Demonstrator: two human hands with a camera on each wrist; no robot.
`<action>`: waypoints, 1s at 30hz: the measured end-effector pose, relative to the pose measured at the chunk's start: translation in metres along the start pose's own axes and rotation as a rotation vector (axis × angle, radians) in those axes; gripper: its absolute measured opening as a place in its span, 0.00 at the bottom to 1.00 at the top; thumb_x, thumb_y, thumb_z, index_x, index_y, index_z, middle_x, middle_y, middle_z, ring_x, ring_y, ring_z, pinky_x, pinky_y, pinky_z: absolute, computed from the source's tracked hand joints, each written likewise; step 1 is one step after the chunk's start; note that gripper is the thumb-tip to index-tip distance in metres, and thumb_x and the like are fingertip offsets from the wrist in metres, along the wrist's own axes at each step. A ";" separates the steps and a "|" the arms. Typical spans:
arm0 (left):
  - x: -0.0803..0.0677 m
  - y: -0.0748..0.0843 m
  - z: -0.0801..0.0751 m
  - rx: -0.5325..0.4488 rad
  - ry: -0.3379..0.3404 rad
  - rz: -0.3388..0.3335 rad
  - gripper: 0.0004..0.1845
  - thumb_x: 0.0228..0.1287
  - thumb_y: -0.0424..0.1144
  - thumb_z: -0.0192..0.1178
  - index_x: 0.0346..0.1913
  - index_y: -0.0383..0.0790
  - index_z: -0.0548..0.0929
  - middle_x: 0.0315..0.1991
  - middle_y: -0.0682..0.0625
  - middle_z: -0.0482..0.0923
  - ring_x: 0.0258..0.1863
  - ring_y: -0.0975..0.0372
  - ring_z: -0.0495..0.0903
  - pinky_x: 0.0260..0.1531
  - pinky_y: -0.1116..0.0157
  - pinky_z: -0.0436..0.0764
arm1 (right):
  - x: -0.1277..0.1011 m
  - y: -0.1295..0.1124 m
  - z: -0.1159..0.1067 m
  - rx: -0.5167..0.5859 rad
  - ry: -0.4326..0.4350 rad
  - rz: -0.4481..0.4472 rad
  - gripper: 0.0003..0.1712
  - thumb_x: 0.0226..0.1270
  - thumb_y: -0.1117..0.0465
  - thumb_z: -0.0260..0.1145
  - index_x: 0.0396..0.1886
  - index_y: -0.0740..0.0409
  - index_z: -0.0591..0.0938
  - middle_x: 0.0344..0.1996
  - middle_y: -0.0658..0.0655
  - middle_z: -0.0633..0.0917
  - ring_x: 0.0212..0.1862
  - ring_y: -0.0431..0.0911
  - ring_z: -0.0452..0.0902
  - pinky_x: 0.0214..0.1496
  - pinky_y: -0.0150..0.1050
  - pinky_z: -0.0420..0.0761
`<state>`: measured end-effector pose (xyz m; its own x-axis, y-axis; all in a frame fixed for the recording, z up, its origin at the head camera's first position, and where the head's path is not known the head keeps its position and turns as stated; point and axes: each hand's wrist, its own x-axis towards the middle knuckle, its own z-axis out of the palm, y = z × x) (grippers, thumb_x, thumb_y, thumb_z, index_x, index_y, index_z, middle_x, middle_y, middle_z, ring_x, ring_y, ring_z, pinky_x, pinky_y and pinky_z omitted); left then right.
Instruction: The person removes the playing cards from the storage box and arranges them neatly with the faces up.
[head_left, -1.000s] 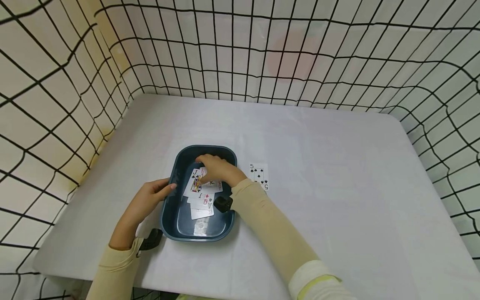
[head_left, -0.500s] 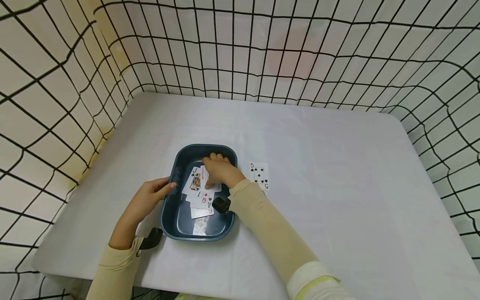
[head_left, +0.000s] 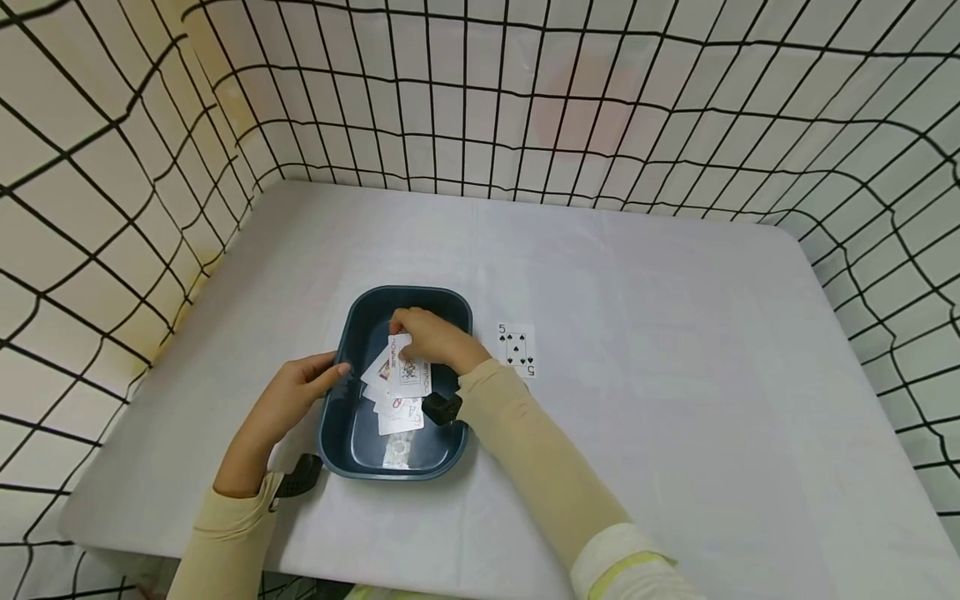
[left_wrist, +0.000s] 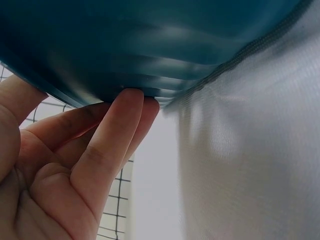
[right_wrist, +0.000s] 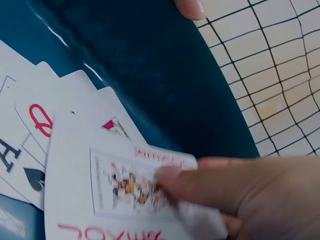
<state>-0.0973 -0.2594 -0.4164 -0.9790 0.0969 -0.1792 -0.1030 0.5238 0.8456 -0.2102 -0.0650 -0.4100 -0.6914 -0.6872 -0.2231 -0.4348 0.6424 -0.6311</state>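
Holding one joker card (head_left: 411, 380) inside the blue plastic tub (head_left: 438, 457), over overlapping playing cards (head_left: 400, 419) — fingers of my right hand (head_left: 435, 337) pinching near one end. Likely light, bendy, slick; best taken by an edge. My left hand (head_left: 294, 394) — fingers gripping the tub's rim.

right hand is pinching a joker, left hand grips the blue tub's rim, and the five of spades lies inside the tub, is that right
No: the head view shows the five of spades outside the blue tub, on the table to its right. The right hand does pinch a joker, and the left hand grips the tub's rim.
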 end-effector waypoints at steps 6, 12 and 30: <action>-0.001 0.001 0.000 0.012 -0.002 -0.002 0.30 0.66 0.51 0.49 0.60 0.30 0.68 0.53 0.37 0.72 0.47 0.48 0.75 0.46 0.52 0.73 | -0.005 -0.002 -0.008 0.170 0.005 -0.065 0.15 0.58 0.67 0.64 0.46 0.56 0.75 0.39 0.52 0.77 0.36 0.42 0.74 0.34 0.27 0.76; -0.001 -0.001 -0.001 0.017 -0.002 -0.004 0.29 0.66 0.50 0.49 0.60 0.29 0.68 0.53 0.36 0.72 0.48 0.48 0.74 0.47 0.51 0.73 | -0.010 0.003 -0.022 0.269 0.030 -0.145 0.16 0.59 0.65 0.64 0.48 0.55 0.76 0.40 0.51 0.78 0.38 0.42 0.74 0.37 0.29 0.75; 0.002 0.001 0.000 0.032 -0.009 -0.008 0.29 0.66 0.49 0.50 0.60 0.29 0.67 0.53 0.37 0.72 0.48 0.48 0.74 0.46 0.52 0.73 | -0.074 0.083 -0.083 0.573 0.154 -0.087 0.19 0.59 0.66 0.63 0.51 0.59 0.75 0.51 0.57 0.74 0.47 0.54 0.70 0.44 0.39 0.74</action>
<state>-0.0991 -0.2592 -0.4158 -0.9767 0.1000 -0.1900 -0.1046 0.5510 0.8279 -0.2435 0.0671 -0.3840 -0.7616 -0.6444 -0.0688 -0.1435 0.2711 -0.9518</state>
